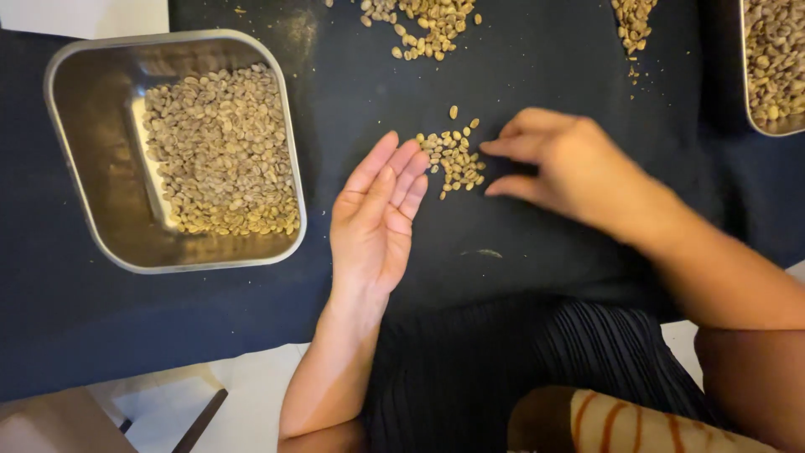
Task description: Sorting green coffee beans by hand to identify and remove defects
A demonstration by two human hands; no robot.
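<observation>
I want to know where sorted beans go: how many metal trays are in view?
2. One rounded steel tray of pale beans lies at left beyond the left hand; another steel tray is cut off at the top right edge.

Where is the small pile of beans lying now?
The small pile of beans lies mid-frame on the dark cloth, between the left hand and right hand.

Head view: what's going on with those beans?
A person's bare left hand, palm open, and right hand flank a small cluster of pale green beans on a dark cloth. To the left, a rounded square metal tray holds many similar beans. More loose beans lie farther up the cloth.
</observation>
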